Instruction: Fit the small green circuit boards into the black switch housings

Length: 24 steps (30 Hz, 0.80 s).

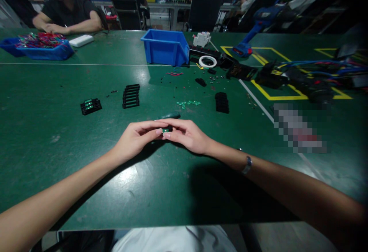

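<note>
My left hand (138, 137) and my right hand (186, 134) meet over the green table (57, 129), fingers pinched together on one small black part with a green piece (166, 130) between them. A dark tool (170, 116) lies just behind my fingers. Farther back lie small green pieces (188, 103), a stack of black parts (222, 102), a row of black parts (131, 95) and a black part with green inserts (91, 106).
A blue bin (165, 47) stands at the back centre, with a white tape roll (207, 61) to its right. Another blue tray (40, 47) of coloured parts sits far left by a seated person's arms (69, 25). Cables and dark gear (310, 77) crowd the right.
</note>
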Each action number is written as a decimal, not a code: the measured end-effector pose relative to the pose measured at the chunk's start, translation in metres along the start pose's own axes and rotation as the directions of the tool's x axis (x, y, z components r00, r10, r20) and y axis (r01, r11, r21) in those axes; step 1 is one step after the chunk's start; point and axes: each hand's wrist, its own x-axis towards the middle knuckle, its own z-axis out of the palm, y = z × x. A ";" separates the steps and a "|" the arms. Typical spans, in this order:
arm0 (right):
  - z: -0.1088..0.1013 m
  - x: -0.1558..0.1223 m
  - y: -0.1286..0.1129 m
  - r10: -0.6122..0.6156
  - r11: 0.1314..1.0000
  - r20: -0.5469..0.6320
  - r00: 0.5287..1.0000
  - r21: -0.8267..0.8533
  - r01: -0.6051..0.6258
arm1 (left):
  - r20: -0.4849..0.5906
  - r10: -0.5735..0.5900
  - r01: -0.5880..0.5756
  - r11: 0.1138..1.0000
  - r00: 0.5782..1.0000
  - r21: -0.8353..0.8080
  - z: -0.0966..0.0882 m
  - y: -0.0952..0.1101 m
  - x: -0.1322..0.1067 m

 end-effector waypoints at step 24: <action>0.000 0.002 -0.002 0.006 1.000 -0.019 1.000 -0.002 -0.006 | 0.073 -0.040 0.048 0.993 0.997 -0.107 -0.002 -0.006 0.000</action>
